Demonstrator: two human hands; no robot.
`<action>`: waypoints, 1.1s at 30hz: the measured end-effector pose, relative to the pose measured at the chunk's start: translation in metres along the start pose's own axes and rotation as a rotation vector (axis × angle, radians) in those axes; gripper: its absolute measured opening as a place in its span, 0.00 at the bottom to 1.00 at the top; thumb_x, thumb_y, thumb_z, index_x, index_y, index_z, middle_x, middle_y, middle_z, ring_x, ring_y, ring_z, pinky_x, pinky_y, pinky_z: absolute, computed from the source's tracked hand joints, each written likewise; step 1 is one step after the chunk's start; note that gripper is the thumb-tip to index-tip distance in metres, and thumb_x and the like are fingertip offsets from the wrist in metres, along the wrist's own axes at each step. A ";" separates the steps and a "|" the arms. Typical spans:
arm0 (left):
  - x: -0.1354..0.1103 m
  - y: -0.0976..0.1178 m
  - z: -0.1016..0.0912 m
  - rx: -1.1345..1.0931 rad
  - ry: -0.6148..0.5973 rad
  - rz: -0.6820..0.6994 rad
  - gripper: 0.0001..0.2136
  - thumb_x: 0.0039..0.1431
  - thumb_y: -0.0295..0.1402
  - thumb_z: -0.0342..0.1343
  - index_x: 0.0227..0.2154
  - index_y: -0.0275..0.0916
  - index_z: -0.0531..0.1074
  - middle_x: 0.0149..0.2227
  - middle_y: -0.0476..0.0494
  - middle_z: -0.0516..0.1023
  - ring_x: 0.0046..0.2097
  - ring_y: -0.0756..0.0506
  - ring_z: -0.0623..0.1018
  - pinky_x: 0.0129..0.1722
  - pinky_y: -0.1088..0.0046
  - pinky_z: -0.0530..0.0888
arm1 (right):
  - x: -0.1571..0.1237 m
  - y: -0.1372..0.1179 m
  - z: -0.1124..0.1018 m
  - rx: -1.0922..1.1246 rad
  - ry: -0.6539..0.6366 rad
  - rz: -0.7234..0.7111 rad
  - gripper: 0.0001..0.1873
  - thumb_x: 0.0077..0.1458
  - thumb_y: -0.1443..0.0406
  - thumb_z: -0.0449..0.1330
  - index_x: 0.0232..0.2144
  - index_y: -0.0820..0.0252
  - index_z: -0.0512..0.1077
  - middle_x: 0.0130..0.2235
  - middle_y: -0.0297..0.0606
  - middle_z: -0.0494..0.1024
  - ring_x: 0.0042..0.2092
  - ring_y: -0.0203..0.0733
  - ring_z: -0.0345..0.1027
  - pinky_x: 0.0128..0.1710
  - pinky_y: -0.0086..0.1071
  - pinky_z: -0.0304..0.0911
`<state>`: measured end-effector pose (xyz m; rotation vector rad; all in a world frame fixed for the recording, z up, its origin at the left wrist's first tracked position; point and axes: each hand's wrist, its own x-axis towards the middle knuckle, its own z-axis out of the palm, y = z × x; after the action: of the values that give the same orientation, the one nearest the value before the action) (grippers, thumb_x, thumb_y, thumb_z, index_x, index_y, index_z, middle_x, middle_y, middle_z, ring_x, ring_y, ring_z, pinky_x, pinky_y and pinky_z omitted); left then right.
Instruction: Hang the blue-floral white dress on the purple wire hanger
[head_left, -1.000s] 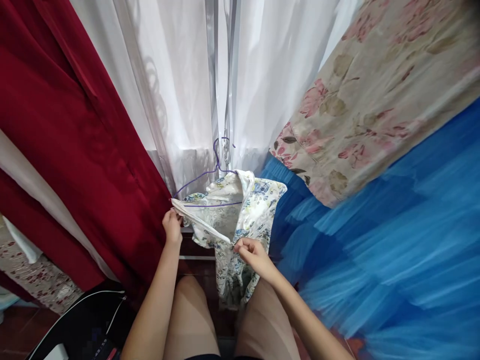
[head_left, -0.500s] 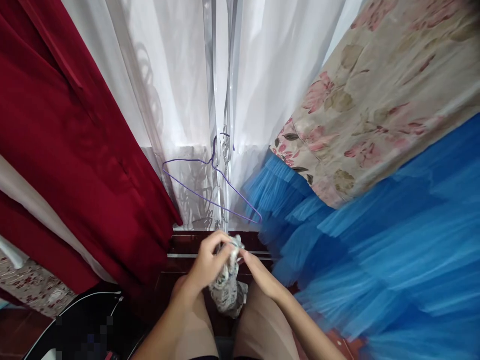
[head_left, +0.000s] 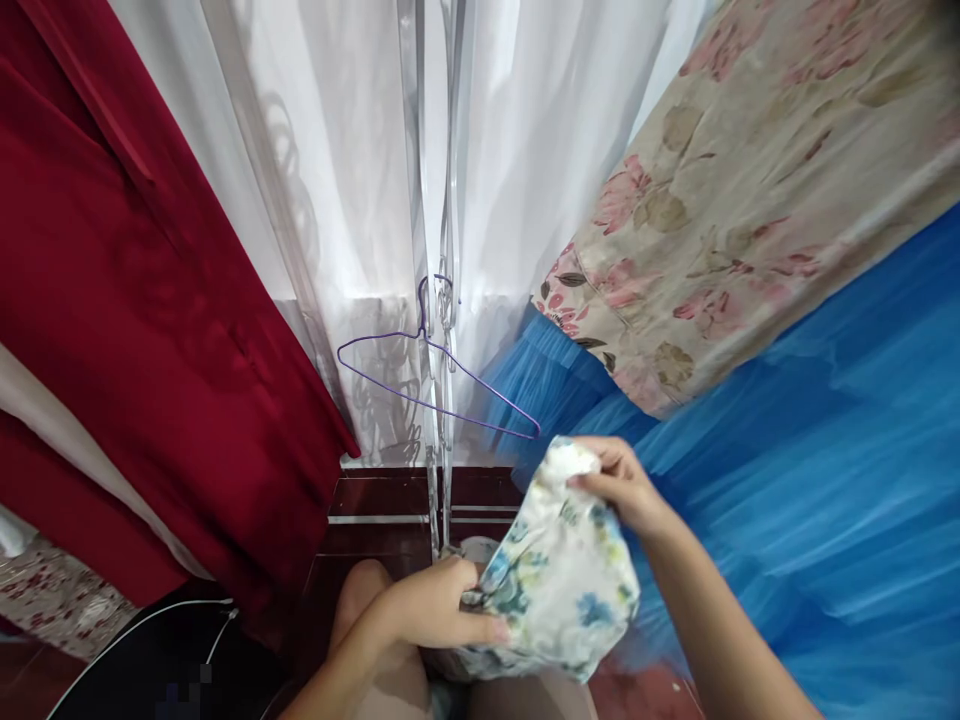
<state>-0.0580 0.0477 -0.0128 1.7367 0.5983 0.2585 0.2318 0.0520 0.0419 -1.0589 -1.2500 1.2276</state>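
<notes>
A white cloth garment with blue, green and yellow flowers point(head_left: 566, 580) is stretched between my hands above my lap; its exact kind does not show. My left hand point(head_left: 450, 605) grips its lower left edge, thumb on top. At the upper right corner, my right hand point(head_left: 619, 485) pinches the fabric between thumb and fingers. Just beyond the cloth, a thin purple hanger point(head_left: 439, 400) dangles from a silvery strip, apart from both hands.
White curtains point(head_left: 337, 180) hang in front, with a dark red drape point(head_left: 165, 300) at left. On the right are a floral cloth point(head_left: 720, 240) and blue tulle point(head_left: 795, 480). A black round container with a white rim point(head_left: 142, 660) sits at lower left, over reddish-brown floor tiles point(head_left: 382, 500).
The bunched floral garment has been spread out. My right hand has moved up and right with one corner, while my left hand is lower. The purple hanger has swung slightly right.
</notes>
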 end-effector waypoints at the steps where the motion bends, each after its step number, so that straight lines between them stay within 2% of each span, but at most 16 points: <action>1: -0.002 0.004 0.000 0.053 0.050 -0.008 0.19 0.53 0.46 0.62 0.44 0.39 0.77 0.39 0.46 0.79 0.41 0.42 0.74 0.45 0.70 0.71 | 0.012 -0.009 -0.012 -0.027 0.082 -0.060 0.11 0.41 0.64 0.71 0.29 0.63 0.78 0.26 0.36 0.79 0.25 0.40 0.70 0.23 0.28 0.61; 3: -0.006 0.012 -0.008 0.086 0.189 0.037 0.19 0.58 0.45 0.56 0.46 0.39 0.77 0.38 0.46 0.79 0.41 0.43 0.74 0.45 0.70 0.71 | 0.043 -0.023 -0.024 -0.112 0.188 -0.171 0.13 0.39 0.63 0.72 0.29 0.62 0.78 0.24 0.33 0.77 0.22 0.37 0.66 0.22 0.27 0.58; 5: -0.011 0.018 -0.024 0.069 0.338 0.105 0.19 0.62 0.44 0.53 0.49 0.38 0.76 0.39 0.46 0.79 0.42 0.42 0.75 0.44 0.70 0.72 | 0.079 -0.032 -0.019 -0.237 0.224 -0.269 0.14 0.39 0.60 0.72 0.28 0.62 0.76 0.23 0.30 0.74 0.23 0.34 0.63 0.22 0.26 0.55; 8: -0.023 0.020 -0.058 0.044 0.552 0.158 0.18 0.62 0.43 0.53 0.48 0.36 0.76 0.39 0.45 0.79 0.41 0.43 0.75 0.41 0.72 0.72 | 0.125 -0.033 0.011 -0.318 0.131 -0.316 0.19 0.46 0.52 0.67 0.29 0.62 0.73 0.24 0.29 0.72 0.24 0.33 0.60 0.24 0.26 0.55; 10: -0.034 0.017 -0.082 0.043 0.665 0.183 0.17 0.61 0.43 0.54 0.45 0.36 0.76 0.38 0.45 0.78 0.38 0.45 0.74 0.37 0.74 0.71 | 0.141 -0.031 0.033 -0.281 0.035 -0.286 0.21 0.49 0.49 0.65 0.29 0.61 0.70 0.23 0.28 0.70 0.24 0.32 0.59 0.23 0.26 0.54; 13: -0.052 0.008 -0.116 0.132 0.697 0.190 0.15 0.61 0.43 0.54 0.37 0.35 0.75 0.31 0.48 0.73 0.32 0.48 0.70 0.31 0.76 0.67 | 0.145 -0.028 0.052 -0.163 -0.093 -0.159 0.22 0.47 0.48 0.66 0.31 0.61 0.70 0.25 0.30 0.73 0.24 0.34 0.63 0.24 0.27 0.58; 16: -0.062 -0.006 -0.147 0.411 0.588 0.135 0.15 0.62 0.43 0.53 0.29 0.36 0.73 0.27 0.50 0.69 0.31 0.49 0.68 0.32 0.75 0.67 | 0.139 -0.029 0.053 -0.066 -0.148 -0.037 0.22 0.44 0.51 0.69 0.32 0.61 0.72 0.26 0.33 0.76 0.25 0.37 0.67 0.25 0.29 0.62; 19: -0.062 -0.027 -0.179 0.755 0.441 0.017 0.13 0.61 0.39 0.50 0.26 0.39 0.73 0.31 0.47 0.74 0.39 0.45 0.73 0.49 0.67 0.68 | 0.135 -0.034 0.047 -0.061 -0.151 -0.009 0.20 0.43 0.52 0.70 0.30 0.61 0.73 0.23 0.31 0.75 0.22 0.35 0.65 0.22 0.27 0.59; 21: -0.058 -0.039 -0.204 0.872 0.405 -0.073 0.09 0.58 0.36 0.51 0.29 0.43 0.76 0.35 0.48 0.77 0.44 0.43 0.74 0.60 0.55 0.60 | 0.135 -0.040 0.046 -0.075 -0.186 -0.013 0.18 0.44 0.54 0.70 0.30 0.61 0.73 0.22 0.31 0.74 0.22 0.34 0.64 0.21 0.26 0.57; 23: -0.053 -0.046 -0.231 0.901 0.452 -0.129 0.08 0.54 0.36 0.53 0.33 0.46 0.77 0.39 0.48 0.79 0.49 0.39 0.74 0.62 0.44 0.50 | 0.134 -0.044 0.046 -0.068 -0.211 -0.029 0.17 0.44 0.55 0.70 0.29 0.61 0.73 0.23 0.31 0.74 0.23 0.34 0.65 0.23 0.26 0.58; 25: -0.046 -0.042 -0.258 0.919 0.558 -0.141 0.10 0.53 0.36 0.54 0.37 0.47 0.77 0.45 0.44 0.79 0.54 0.34 0.71 0.61 0.37 0.45 | 0.133 -0.048 0.048 -0.057 -0.203 -0.033 0.18 0.43 0.55 0.71 0.29 0.62 0.73 0.24 0.31 0.75 0.24 0.34 0.66 0.24 0.26 0.59; 27: -0.036 -0.028 -0.281 0.944 0.696 -0.114 0.13 0.55 0.36 0.52 0.42 0.46 0.75 0.52 0.40 0.75 0.60 0.31 0.65 0.61 0.37 0.44 | 0.132 -0.050 0.050 -0.056 -0.182 -0.016 0.18 0.41 0.55 0.72 0.28 0.62 0.73 0.25 0.32 0.76 0.25 0.35 0.67 0.24 0.27 0.60; 28: -0.030 -0.018 -0.289 0.938 0.776 -0.072 0.13 0.56 0.35 0.51 0.43 0.44 0.74 0.53 0.38 0.74 0.61 0.31 0.63 0.62 0.38 0.46 | 0.132 -0.051 0.050 -0.051 -0.177 -0.001 0.18 0.41 0.55 0.72 0.28 0.62 0.73 0.25 0.33 0.76 0.25 0.36 0.67 0.24 0.27 0.61; 30: -0.016 0.003 -0.298 0.891 0.912 0.037 0.13 0.58 0.33 0.47 0.44 0.42 0.71 0.52 0.38 0.74 0.58 0.33 0.67 0.60 0.47 0.56 | 0.131 -0.050 0.050 -0.024 -0.195 0.043 0.19 0.41 0.55 0.72 0.29 0.62 0.74 0.26 0.34 0.78 0.25 0.37 0.69 0.25 0.27 0.62; 31: -0.008 0.013 -0.299 0.818 0.943 0.100 0.13 0.59 0.33 0.45 0.44 0.42 0.70 0.49 0.38 0.75 0.55 0.35 0.71 0.57 0.52 0.62 | 0.130 -0.049 0.050 -0.010 -0.212 0.067 0.19 0.42 0.55 0.72 0.31 0.62 0.75 0.27 0.36 0.79 0.26 0.38 0.71 0.26 0.27 0.64; 33: 0.007 0.029 -0.295 0.596 0.901 0.213 0.13 0.59 0.35 0.44 0.45 0.41 0.68 0.44 0.41 0.77 0.46 0.40 0.76 0.49 0.60 0.70 | 0.130 -0.043 0.050 -0.029 -0.225 0.085 0.20 0.44 0.53 0.69 0.32 0.63 0.75 0.29 0.39 0.80 0.29 0.40 0.73 0.29 0.30 0.67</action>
<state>-0.1853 0.2959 0.0890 2.2263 1.2240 1.1414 0.1762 0.1742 0.0993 -1.0243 -1.4086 1.4286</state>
